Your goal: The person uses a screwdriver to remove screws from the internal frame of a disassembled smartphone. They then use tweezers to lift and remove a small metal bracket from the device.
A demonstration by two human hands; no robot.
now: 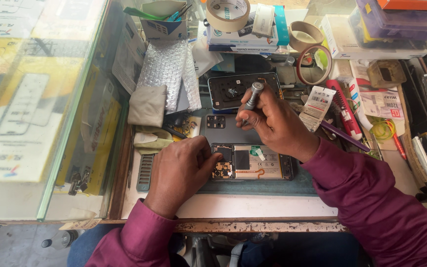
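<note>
The opened phone (250, 162) is being steadied by the left hand (179, 170) pressing its end, while a screwdriver (253, 95) is being gripped just above it by the right hand (275, 123).

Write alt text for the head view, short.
Seen from above, a person's left hand rests on an opened phone lying on a cluttered bench, while the right hand holds a screwdriver upright above it. Tape rolls, bubble wrap and boxes crowd the back.
</note>
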